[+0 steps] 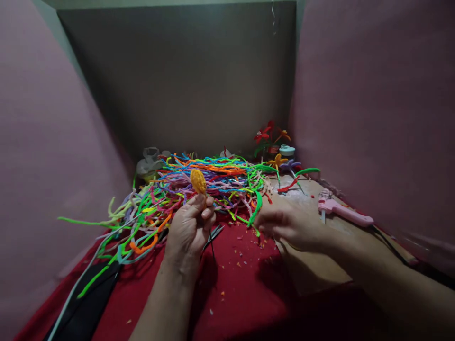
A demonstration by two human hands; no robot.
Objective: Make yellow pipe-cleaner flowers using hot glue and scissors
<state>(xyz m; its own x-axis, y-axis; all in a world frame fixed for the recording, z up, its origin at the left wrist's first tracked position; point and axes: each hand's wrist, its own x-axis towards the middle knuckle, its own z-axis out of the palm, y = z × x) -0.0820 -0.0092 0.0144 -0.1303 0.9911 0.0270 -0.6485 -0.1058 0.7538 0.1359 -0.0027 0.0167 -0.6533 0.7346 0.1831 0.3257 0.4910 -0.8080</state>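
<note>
My left hand (194, 227) is closed in a pinch on a yellow-orange pipe cleaner petal (198, 181), which stands upright above the fingertips. A thin dark stem or wire (213, 248) shows below that hand. My right hand (287, 222) hovers by the board's left edge, its fingers smeared by motion. Right at its fingertips is a green pipe cleaner leaf (256, 206); whether the fingers grip it I cannot tell. Partly hidden behind my left hand, scissors (215, 233) lie on the red cloth (238, 293).
A large heap of coloured pipe cleaners (213, 166) spreads behind my left hand. On the brown board (313, 267) at right lies a pink glue gun (344, 212). Finished flowers (272, 135) and a small white-lidded jar (286, 151) stand at the back. A pale cord (81, 279) runs along the left.
</note>
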